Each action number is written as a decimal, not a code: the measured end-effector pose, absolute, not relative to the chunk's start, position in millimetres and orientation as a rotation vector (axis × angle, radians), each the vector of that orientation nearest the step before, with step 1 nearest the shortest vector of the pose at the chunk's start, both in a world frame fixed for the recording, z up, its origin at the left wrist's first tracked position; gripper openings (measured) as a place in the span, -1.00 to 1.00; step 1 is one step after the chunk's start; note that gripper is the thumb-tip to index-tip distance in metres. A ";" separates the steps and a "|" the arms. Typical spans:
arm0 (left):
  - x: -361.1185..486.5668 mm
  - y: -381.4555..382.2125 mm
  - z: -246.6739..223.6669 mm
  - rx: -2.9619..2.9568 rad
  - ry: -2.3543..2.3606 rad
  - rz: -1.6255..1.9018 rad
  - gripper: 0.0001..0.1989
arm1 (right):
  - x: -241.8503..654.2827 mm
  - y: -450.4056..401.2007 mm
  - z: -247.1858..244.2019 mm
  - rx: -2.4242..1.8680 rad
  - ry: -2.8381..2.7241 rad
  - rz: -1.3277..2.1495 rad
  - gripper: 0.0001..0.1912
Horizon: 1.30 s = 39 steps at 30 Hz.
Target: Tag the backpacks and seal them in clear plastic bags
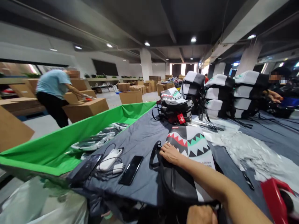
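Backpack of black, grey and white panels with a red-and-green shark-tooth print (178, 175) lies at the near edge of a grey cloth-covered table (142, 133), its lower end close to the brink. Right hand (171, 153) rests palm-down on its left side, fingers lightly bent, not clenched. Left hand (202, 214) is bent at the lower end, cut off by the frame; cannot tell whether it grasps anything. Risk 1: a pull toward the body could tip the bag off the edge, the right hand being only laid on. Risk 2: loose black strap loop (154, 157) stands out leftward; a sideways drag could sweep the flat black phone (131, 170) or catch the white cabled power brick (109, 160) beyond. Risk 3: a forward push could jostle the uneven pile of printed backpacks (175, 107) behind.
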<state>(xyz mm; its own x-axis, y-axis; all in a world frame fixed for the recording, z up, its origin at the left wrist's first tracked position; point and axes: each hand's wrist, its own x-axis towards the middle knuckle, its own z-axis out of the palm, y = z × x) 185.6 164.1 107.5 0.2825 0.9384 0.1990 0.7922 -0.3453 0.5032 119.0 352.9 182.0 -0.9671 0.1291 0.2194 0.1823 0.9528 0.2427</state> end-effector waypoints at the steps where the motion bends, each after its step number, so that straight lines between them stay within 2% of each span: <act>1: 194.3 165.9 111.3 2.155 1.623 0.666 -0.66 | 138.7 344.1 186.8 -0.264 -2.899 -0.356 -0.78; 4: 199.5 172.9 129.1 1.766 1.682 0.753 -0.54 | 228.0 308.5 200.1 -0.390 -2.806 -0.133 -0.78; 6: 196.3 176.6 138.4 1.642 1.660 0.818 -0.49 | 296.0 282.8 200.9 -0.467 -2.668 0.104 -0.71; 8: 198.0 179.0 140.9 1.758 1.695 0.829 -0.53 | 350.6 262.2 191.0 -0.474 -2.627 0.266 -0.63; 10: 206.5 179.6 138.0 2.060 1.738 0.800 -0.66 | 380.2 247.9 173.2 -0.522 -2.545 0.271 -0.65; 13: 217.8 176.5 134.5 2.594 1.580 0.881 -0.83 | 382.5 232.8 145.9 -0.621 -2.332 0.205 -0.74; 15: 212.5 174.3 138.8 2.825 1.397 1.115 -0.87 | 371.6 224.5 133.9 -0.642 -2.154 0.160 -0.66; 17: 194.7 176.6 148.3 2.890 1.437 1.233 -0.84 | 363.3 216.7 126.8 -0.670 -1.993 0.177 -0.55; 18: 183.0 179.8 153.8 2.902 1.532 1.170 -0.83 | 362.3 213.4 124.3 -0.705 -1.924 0.224 -0.55; 20: 159.7 188.5 162.5 2.985 1.624 0.842 -0.84 | 367.8 210.3 120.1 -0.818 -1.783 0.317 -0.67; 23: 138.0 196.7 163.2 3.171 1.404 0.414 -0.87 | 390.2 223.8 116.3 -1.012 -1.590 0.302 -0.91; 26: 137.0 192.3 148.7 3.305 1.285 0.475 -0.95 | 408.3 267.8 118.7 -1.091 -1.550 0.315 -0.74; 27: 139.7 189.1 142.6 3.351 1.259 0.599 -0.99 | 409.2 287.9 121.0 -1.102 -1.556 0.358 -0.66; 29: 146.2 182.7 132.8 3.414 1.225 0.905 -0.93 | 402.6 330.9 126.5 -1.134 -1.560 0.455 -0.47; 31: 149.7 178.0 131.2 3.389 1.217 1.115 -0.87 | 389.3 369.5 131.3 -1.164 -1.550 0.528 -0.31; 34: 138.4 176.1 147.0 3.182 1.230 1.065 -0.81 | 372.5 396.1 135.5 -1.187 -1.562 0.577 -0.24; 37: 101.6 180.2 170.7 2.718 1.483 0.988 -0.79 | 369.2 367.8 138.5 -1.209 -1.562 0.529 -0.36; 39: 70.1 185.0 181.6 2.370 1.672 0.901 -0.82 | 369.9 324.2 140.3 -1.184 -1.583 0.356 -0.57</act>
